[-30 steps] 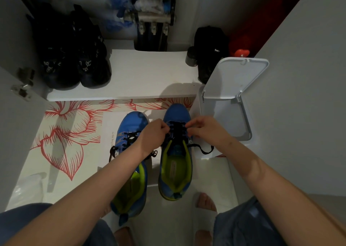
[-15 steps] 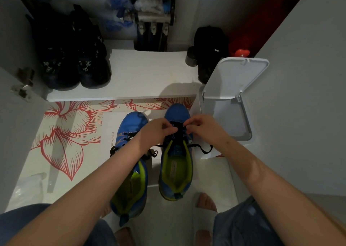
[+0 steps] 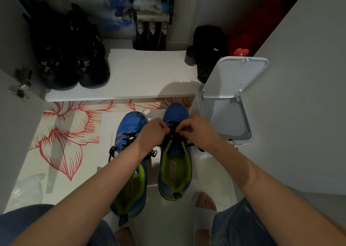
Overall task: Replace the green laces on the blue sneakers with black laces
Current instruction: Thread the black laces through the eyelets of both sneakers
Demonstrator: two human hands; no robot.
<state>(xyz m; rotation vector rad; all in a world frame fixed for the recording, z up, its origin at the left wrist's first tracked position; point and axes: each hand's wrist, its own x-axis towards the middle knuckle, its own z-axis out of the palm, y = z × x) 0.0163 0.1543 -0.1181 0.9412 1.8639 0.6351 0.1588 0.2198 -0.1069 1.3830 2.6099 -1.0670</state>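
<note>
**We pinch the black lace at the right sneaker's upper eyelets.**

Nearest us, a foot [image 3: 205,201] rests on the floor just behind the right sneaker [image 3: 176,172]. The left sneaker [image 3: 131,123] lies beside it, toes pointing away, already threaded with its own black lace [image 3: 129,139], whose ends trail loose. Our forearms reach over both heels. The left hand [image 3: 152,132] and right hand [image 3: 199,130] meet above the right sneaker's tongue. The fingers [image 3: 182,128] of both are curled and pressed together on the lace [image 3: 173,133], which crosses between them; we cannot tell which eyelet it enters. A mat [image 3: 61,142] with red flowers lies to the left, and a white bin [image 3: 247,125] with its lid raised stands just right of the right hand. Farther off, a white shelf [image 3: 146,73] carries black shoes [image 3: 74,64] and a black bag [image 3: 207,43].
</note>
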